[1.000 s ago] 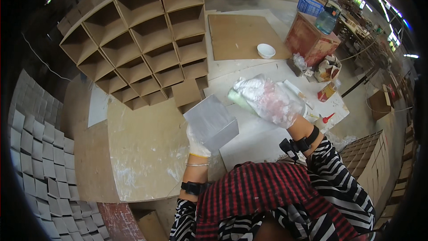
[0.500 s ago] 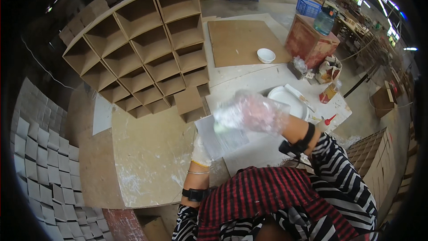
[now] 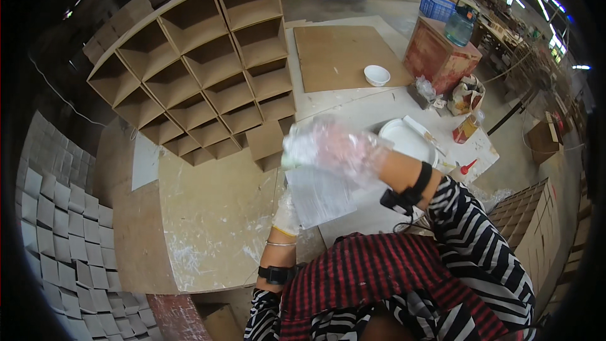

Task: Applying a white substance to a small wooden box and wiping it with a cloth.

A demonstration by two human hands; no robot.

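Observation:
A square panel [image 3: 320, 197], coated in streaky white, is tilted in front of me. My left hand [image 3: 286, 216], in a pale glove with a yellow cuff, is closed on its left edge; the fingers are mostly hidden behind it. Above the panel's upper edge is my right hand [image 3: 338, 145], wrapped in a clear plastic glove and blurred by motion. It is closed round something whitish with a trace of green, too smeared to name. Just beyond, a small brown box [image 3: 265, 139] sits against the brown grid of compartments [image 3: 205, 69].
To the right are a white basin [image 3: 404, 139] with a brush [image 3: 426, 132] across its rim and a red-tipped bottle [image 3: 467, 167]. A white bowl [image 3: 377, 76] stands on a brown board [image 3: 341, 57]. Stacked pale boxes [image 3: 69, 233] line the left; a water jug [image 3: 459, 28] tops a reddish box [image 3: 439, 57].
My right hand has swept left and slightly up across the panel, baring more of its white surface. The panel has shifted slightly right and down; my left hand keeps its hold.

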